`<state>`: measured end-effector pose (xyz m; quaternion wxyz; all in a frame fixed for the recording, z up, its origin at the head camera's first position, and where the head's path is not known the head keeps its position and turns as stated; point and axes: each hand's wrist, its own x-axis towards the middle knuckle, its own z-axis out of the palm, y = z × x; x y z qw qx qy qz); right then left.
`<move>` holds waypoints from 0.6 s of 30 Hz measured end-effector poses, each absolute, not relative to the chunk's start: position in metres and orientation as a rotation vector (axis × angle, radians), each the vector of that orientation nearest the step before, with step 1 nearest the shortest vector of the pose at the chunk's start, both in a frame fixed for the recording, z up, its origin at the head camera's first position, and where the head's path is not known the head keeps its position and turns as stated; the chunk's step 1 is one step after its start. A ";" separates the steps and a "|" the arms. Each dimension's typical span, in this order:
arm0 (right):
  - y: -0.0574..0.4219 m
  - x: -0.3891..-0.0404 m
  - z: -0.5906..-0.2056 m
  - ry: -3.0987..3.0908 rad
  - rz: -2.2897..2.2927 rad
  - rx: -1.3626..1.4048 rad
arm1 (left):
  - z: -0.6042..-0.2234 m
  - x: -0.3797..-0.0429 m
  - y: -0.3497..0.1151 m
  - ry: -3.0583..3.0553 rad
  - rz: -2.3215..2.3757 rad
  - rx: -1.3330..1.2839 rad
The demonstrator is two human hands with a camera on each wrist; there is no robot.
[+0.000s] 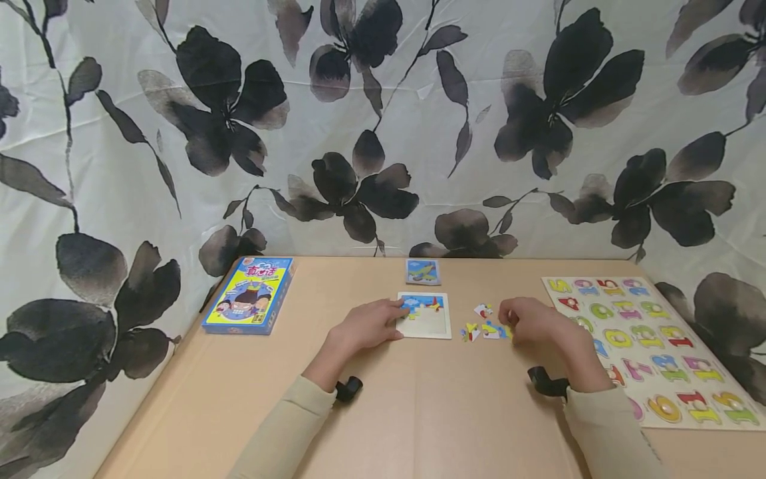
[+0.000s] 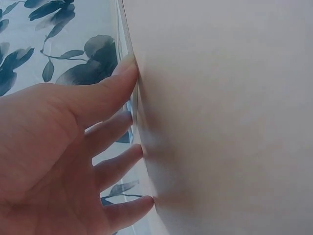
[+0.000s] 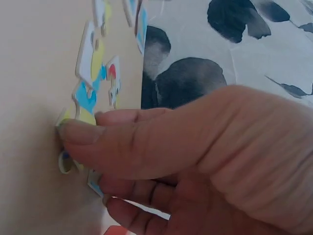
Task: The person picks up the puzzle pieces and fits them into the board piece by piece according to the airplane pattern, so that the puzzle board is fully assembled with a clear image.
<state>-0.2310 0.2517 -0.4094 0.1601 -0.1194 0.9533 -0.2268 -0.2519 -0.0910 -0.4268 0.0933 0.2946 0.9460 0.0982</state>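
A small white puzzle board (image 1: 432, 328) lies on the table, with several colourful pieces fitted along its upper part. My left hand (image 1: 368, 324) rests at its left side, fingers fairly straight, index finger over the upper corner and thumb by the lower edge. To the right of the board lie loose puzzle pieces (image 1: 492, 330), blue, yellow and white, with another piece (image 1: 483, 311) just behind them. At the right end of this group, my right hand (image 1: 535, 322) pinches a puzzle piece (image 3: 65, 117) with yellow on it between thumb and fingers, low at the tabletop. The fingers hide most of that piece.
Behind the board lies a small picture card (image 1: 422, 272) with a yellow plane on blue. A blue and yellow box (image 1: 249, 296) stands at the back left. A large number sheet (image 1: 652, 359) covers the table's right side. A floral cloth (image 1: 383, 126) hangs behind.
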 end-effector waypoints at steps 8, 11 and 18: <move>0.253 -0.234 -0.411 2.707 -0.707 -0.367 | -0.426 -0.252 -0.091 2.806 0.295 0.858; 0.254 -0.236 -0.410 2.687 -0.778 -0.333 | -0.426 -0.251 -0.091 2.804 0.296 0.849; 0.251 -0.241 -0.403 2.722 -0.935 -0.376 | -0.425 -0.251 -0.090 2.802 0.307 0.844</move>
